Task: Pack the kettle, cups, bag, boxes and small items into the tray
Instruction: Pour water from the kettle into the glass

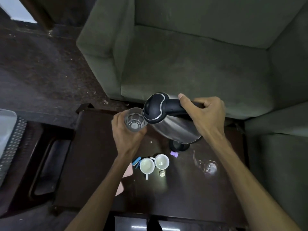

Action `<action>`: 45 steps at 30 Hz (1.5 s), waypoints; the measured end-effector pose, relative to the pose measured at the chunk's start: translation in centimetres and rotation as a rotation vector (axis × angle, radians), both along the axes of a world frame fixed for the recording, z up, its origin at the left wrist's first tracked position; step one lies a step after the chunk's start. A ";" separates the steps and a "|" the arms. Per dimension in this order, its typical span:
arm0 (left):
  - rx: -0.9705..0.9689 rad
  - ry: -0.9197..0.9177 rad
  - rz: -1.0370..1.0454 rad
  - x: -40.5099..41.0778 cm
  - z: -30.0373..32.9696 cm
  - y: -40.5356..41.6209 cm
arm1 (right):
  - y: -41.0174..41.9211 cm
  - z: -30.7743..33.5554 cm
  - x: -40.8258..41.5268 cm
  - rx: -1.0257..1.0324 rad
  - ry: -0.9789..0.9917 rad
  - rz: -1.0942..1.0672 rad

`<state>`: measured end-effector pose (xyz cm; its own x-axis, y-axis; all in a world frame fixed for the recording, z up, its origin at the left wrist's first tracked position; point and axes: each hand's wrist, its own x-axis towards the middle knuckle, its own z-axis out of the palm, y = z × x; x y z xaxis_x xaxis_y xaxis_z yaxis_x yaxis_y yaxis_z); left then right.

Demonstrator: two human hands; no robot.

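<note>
A: What's far left?

B: A dark tray (pixel 50 165) beside the surface (pixel 93 164), nothing packed in it that I can see.

A: And the hands?

B: Left hand (pixel 126 137) clamped round a clear glass (pixel 134 120), held upright. Right hand (pixel 205 114) wrapped on the handle of the kettle (pixel 173 124), tipped with its spout at the rim, likely to empty it before packing.

A: What's around?

B: Two white cups (pixel 154 163), a blue item (pixel 136 161), a small purple one (pixel 174 153), the kettle's base (pixel 179 145), another glass (pixel 210 167) to the right. Nothing blocks the tray.
</note>
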<state>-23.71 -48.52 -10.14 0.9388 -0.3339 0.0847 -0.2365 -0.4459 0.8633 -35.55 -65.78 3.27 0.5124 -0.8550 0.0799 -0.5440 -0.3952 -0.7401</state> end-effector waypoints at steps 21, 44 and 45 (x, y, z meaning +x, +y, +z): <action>0.116 0.012 -0.137 -6.5 -4.5 -2.8 | -2.1 -1.0 -2.1 -0.323 0.422 0.205; 0.139 0.022 -0.114 -7.0 -6.3 -2.9 | -2.2 -1.4 -1.3 -0.380 0.506 0.256; 0.140 0.026 -0.111 -7.0 -6.4 -2.9 | -2.2 -1.5 -1.3 -0.380 0.507 0.259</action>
<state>-30.70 -51.45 -16.49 0.8966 -0.4429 0.0062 -0.2695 -0.5345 0.8011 -36.89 -67.98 1.80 0.7496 -0.6603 0.0460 -0.6402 -0.7410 -0.2029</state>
